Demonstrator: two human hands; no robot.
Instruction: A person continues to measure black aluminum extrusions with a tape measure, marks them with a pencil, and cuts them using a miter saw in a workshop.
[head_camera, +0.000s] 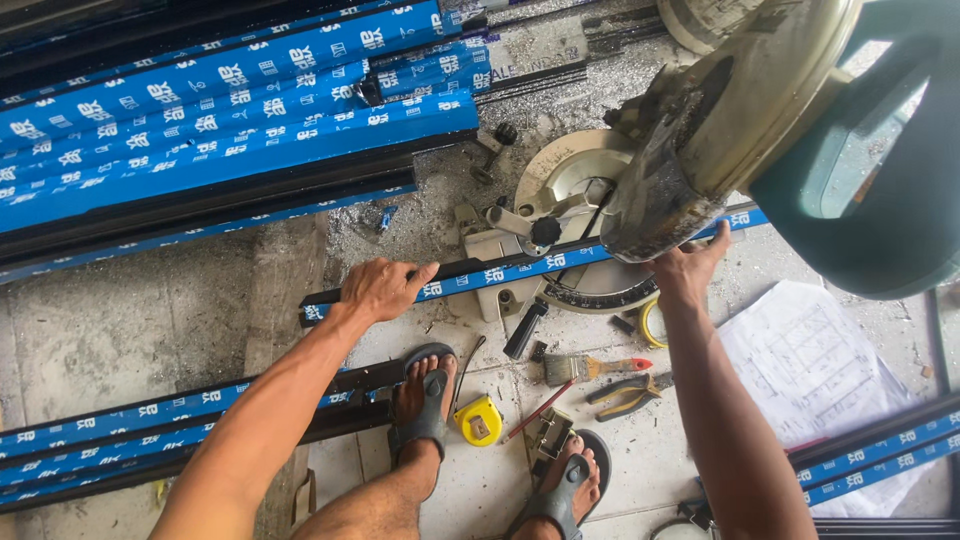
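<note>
Even, soft daylight, brightest toward 3 o'clock where the white paper sheet (810, 370) nearly washes out; shadows faint, focus sharp at centre, slight wide-angle bowing at edges, teal saw housing (880, 180) at 2 o'clock close and soft.

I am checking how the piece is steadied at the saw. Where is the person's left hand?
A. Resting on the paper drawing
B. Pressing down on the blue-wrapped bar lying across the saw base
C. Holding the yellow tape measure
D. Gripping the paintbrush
B: the left hand lies flat on the blue-wrapped bar across the saw base, while the yellow tape measure sits untouched on the floor by the foot.
</note>
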